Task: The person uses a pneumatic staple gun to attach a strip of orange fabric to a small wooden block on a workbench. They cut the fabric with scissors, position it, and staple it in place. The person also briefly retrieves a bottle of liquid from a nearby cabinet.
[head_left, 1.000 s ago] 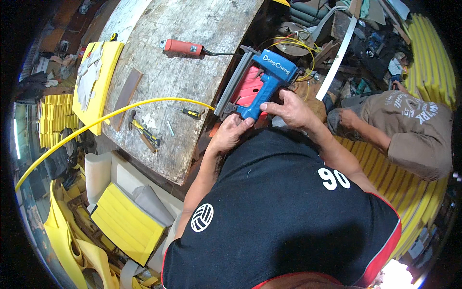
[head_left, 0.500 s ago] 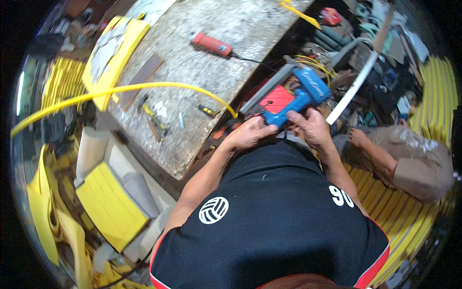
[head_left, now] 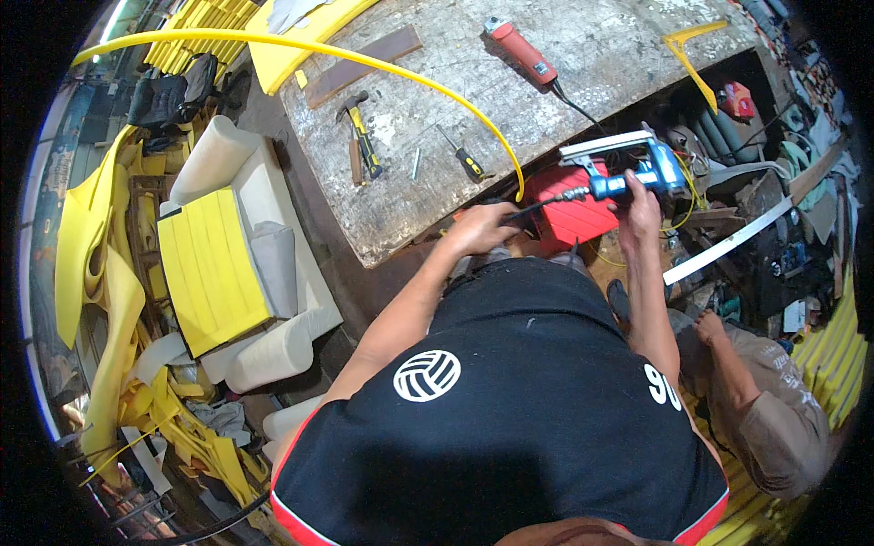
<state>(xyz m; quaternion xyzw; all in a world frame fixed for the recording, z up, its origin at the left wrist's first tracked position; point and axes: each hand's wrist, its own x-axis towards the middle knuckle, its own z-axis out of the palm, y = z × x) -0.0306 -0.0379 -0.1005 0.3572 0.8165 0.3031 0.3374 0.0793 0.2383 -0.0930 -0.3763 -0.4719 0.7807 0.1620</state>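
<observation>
Overhead view of a cluttered workshop. We see the right hand (head_left: pixel 640 198) closed around the grip of a blue pneumatic nail gun (head_left: pixel 637 177), which sits at the near edge of the table (head_left: pixel 583 73), just above a red plastic case (head_left: pixel 575 211) that lies below the table edge. The left hand (head_left: pixel 478 227) is closed around the end of a dark hose (head_left: pixel 537 209) whose metal coupling (head_left: pixel 572 193) meets the rear of the nail gun; we cannot tell whether the coupling is fully seated. A thin yellow air line (head_left: pixel 364 56) arcs across the table from the upper left and comes down just beside the left hand.

On the worn table top we find, well apart from the hands, a red cylindrical power tool (head_left: pixel 521 52) with a black cord, a hammer (head_left: pixel 358 132) with a yellow-and-black handle, a screwdriver (head_left: pixel 462 156) with a yellow-and-black handle, a dark flat wooden strip (head_left: pixel 364 65) and a yellow angled piece (head_left: pixel 690 56).

To the left of the table stands a white and yellow upholstered seat (head_left: pixel 223 264), with yellow foam offcuts (head_left: pixel 100 300) on the floor beyond it. At the lower right another person (head_left: pixel 774 409) in a brown shirt sits low beside stacked yellow panels (head_left: pixel 838 337), one hand (head_left: pixel 708 328) raised.
</observation>
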